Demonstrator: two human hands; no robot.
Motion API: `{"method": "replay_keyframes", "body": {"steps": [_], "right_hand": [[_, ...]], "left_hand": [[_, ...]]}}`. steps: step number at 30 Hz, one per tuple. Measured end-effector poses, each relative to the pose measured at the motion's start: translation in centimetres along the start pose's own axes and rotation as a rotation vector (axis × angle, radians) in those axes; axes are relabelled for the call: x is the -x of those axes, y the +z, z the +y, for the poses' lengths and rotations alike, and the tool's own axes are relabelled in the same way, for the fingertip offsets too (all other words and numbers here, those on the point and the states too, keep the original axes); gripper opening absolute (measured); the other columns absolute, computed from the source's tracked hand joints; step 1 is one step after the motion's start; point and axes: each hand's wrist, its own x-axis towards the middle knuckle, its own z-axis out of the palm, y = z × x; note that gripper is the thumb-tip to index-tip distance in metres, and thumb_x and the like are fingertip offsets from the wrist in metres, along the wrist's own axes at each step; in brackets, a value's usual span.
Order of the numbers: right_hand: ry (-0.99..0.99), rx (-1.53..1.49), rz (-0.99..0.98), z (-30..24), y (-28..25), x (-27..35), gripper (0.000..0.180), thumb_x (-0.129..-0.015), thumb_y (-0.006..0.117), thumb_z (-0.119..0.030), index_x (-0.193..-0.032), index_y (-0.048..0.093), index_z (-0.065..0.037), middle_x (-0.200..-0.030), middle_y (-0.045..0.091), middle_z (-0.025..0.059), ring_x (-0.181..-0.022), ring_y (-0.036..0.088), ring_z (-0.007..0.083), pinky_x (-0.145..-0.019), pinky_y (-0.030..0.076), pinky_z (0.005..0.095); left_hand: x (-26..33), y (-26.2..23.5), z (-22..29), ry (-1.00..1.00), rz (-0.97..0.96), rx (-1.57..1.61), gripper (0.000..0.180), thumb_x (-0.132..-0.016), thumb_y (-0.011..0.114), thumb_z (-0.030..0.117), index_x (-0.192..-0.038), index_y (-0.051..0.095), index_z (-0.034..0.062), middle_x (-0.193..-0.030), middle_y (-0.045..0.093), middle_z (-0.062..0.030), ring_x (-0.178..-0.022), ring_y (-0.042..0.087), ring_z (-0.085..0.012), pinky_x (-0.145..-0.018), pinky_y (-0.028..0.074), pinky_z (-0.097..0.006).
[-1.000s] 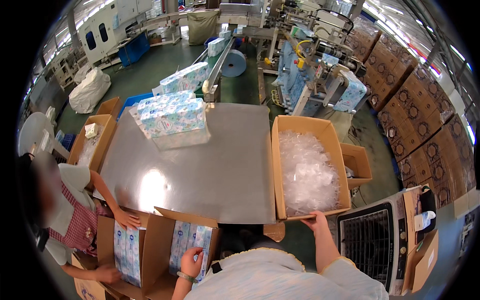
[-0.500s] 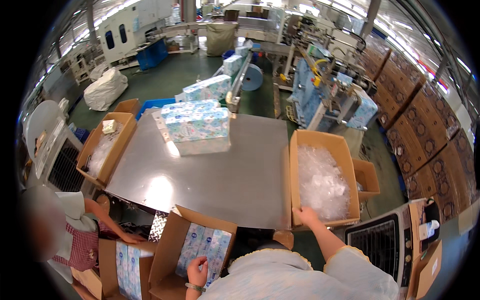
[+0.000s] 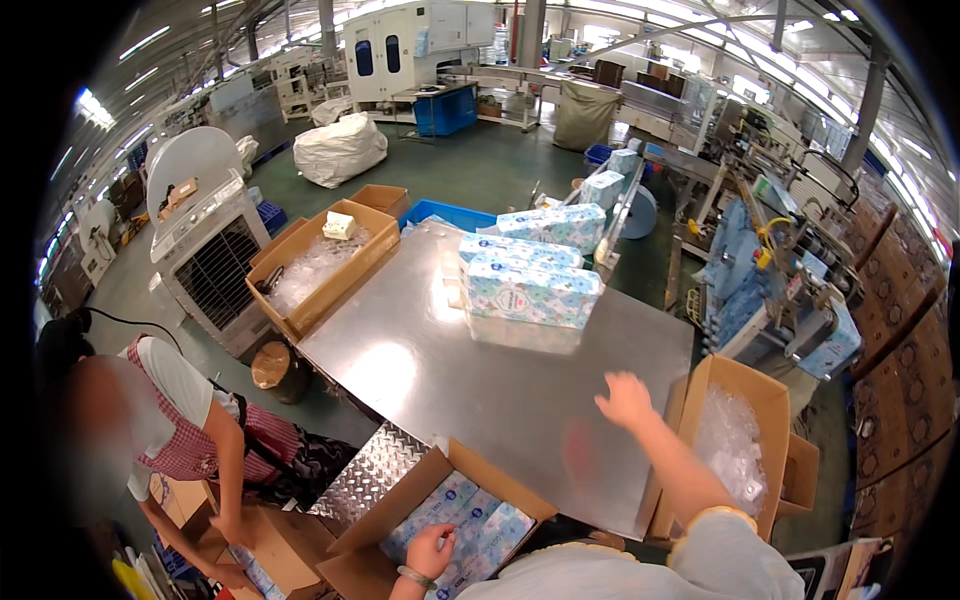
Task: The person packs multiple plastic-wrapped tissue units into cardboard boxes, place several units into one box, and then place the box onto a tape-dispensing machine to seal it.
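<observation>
My left hand (image 3: pixel 430 553) is over the open cardboard carton (image 3: pixel 395 508) in front of me, its fingers curled in with nothing visible in them. Blue-and-white floral tissue packs (image 3: pixel 510 528) lie in rows inside that carton. My right hand (image 3: pixel 627 400), empty and with fingers stretched forward, hovers above the metal table (image 3: pixel 500 410). Farther back on the table stand long floral tissue packs (image 3: pixel 530 293), side by side, with more packs (image 3: pixel 555 226) behind them by the conveyor.
Right of the table is a carton of clear plastic wrap (image 3: pixel 728 445); another plastic-filled carton (image 3: pixel 310 275) stands at the left. A co-worker (image 3: pixel 205 420) reaches into a carton (image 3: pixel 290 545) beside mine. A packing machine (image 3: pixel 770 270) and stacked cartons (image 3: pixel 905 350) line the right side.
My view has swung to the left. My right hand has left the edge of the plastic-filled carton and moved out over the table. The co-worker's hands now reach into their carton.
</observation>
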Motion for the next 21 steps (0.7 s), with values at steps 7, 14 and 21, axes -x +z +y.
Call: {"method": "replay_keyframes", "body": {"steps": [7,14,21], "right_hand": [[0.081,0.07,0.127,4.3,-2.9,-24.8,0.131,-0.062,0.091,-0.052,-0.161,0.019,-0.007,-0.156,0.038,0.0232,-0.148,0.032,0.039,-0.121,0.027,0.0572],[-0.246,-0.113,-0.22,0.2,-0.1,-28.8,0.117,-0.059,0.091,-0.045,-0.153,0.032,-0.009,-0.122,0.062,0.0257,-0.114,0.062,0.0431,-0.097,0.051,0.0507],[-0.769,-0.244,-0.509,-6.0,-1.9,-22.0,0.105,-0.067,0.086,-0.046,-0.151,0.037,-0.007,-0.114,0.065,0.0238,-0.11,0.062,0.0421,-0.098,0.049,0.0491]], "left_hand": [[-5.4,-4.0,4.1,-0.219,0.028,-0.04,0.025,-0.096,0.064,0.018,-0.116,0.069,0.0026,-0.111,0.071,-0.0191,-0.106,0.067,-0.0336,-0.092,0.053,-0.042],[-10.8,-2.2,4.4,-0.156,0.131,-0.095,0.019,-0.093,0.067,0.01,-0.111,0.071,0.003,-0.105,0.072,-0.0167,-0.099,0.068,-0.0353,-0.091,0.053,-0.043],[-28.6,-0.8,11.2,0.287,0.139,-0.575,0.065,-0.074,0.083,0.025,-0.132,0.058,0.0095,-0.131,0.056,-0.0217,-0.123,0.053,-0.0415,-0.103,0.043,-0.051]]}}
